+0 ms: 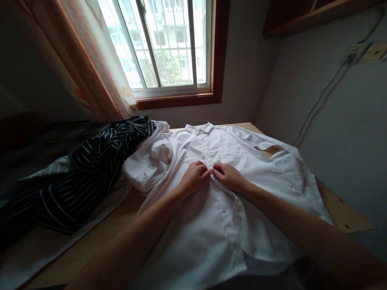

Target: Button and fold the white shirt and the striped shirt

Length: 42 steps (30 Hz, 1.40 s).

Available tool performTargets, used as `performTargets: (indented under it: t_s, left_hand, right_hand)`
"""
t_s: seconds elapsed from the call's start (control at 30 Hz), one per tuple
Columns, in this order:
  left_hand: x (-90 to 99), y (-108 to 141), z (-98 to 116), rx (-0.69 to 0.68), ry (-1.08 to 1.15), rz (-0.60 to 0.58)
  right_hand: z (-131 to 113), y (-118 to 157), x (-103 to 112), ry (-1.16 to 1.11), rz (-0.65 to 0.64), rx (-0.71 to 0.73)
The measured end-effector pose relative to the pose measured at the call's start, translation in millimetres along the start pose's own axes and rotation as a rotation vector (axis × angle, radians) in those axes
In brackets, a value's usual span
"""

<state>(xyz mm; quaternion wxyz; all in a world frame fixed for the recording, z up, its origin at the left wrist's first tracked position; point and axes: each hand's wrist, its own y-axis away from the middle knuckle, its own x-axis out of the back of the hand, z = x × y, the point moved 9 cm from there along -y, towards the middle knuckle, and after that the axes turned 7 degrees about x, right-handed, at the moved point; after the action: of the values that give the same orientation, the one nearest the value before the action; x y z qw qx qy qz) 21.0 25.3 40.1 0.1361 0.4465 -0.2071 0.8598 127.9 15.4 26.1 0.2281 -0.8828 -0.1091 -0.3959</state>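
Note:
A white button-up shirt [193, 225] lies spread on a wooden board, its collar toward the window. Above the hands the front edges lie together; below them the right edge is folded back, and a button shows on the strip beneath. My left hand [196, 175] is closed on the shirt's front placket near the middle. Close beside it, fingertips almost touching, my right hand [227, 175] pinches the placket too. Whatever small part lies between the fingertips is hidden.
Black striped clothing [81, 181] is heaped at the left, beside more white cloth. The wooden board [344, 209] shows at the right, near a wall with a cable [314, 106]. Behind stand a window [169, 44] and an orange-and-white curtain [87, 60].

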Motion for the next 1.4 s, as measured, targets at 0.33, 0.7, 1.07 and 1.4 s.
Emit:
performTargets:
  t_s: [0.33,0.7,1.07,1.4]
  left_hand:
    - [-0.8,3.6,-3.5,0.043,0.096,0.051]
    - [1.3,2.3,-1.3,-0.009,0.209,-0.023]
    - [6.4,6.2,-9.1,0.006,0.051,0.021]
    - [-8.6,14.2,2.2,-0.230,-0.137,-0.024]
  right_hand:
    - [3.2,-1.0,1.1,-0.102,0.033,-0.029]
    - [5.5,-1.1,-0.7,-0.219,0.017,-0.027]
    - [-2.3,4.1,5.5,-0.198,0.012,-0.005]
    - [3.1,4.1,40.9,0.127,0.160,0.106]
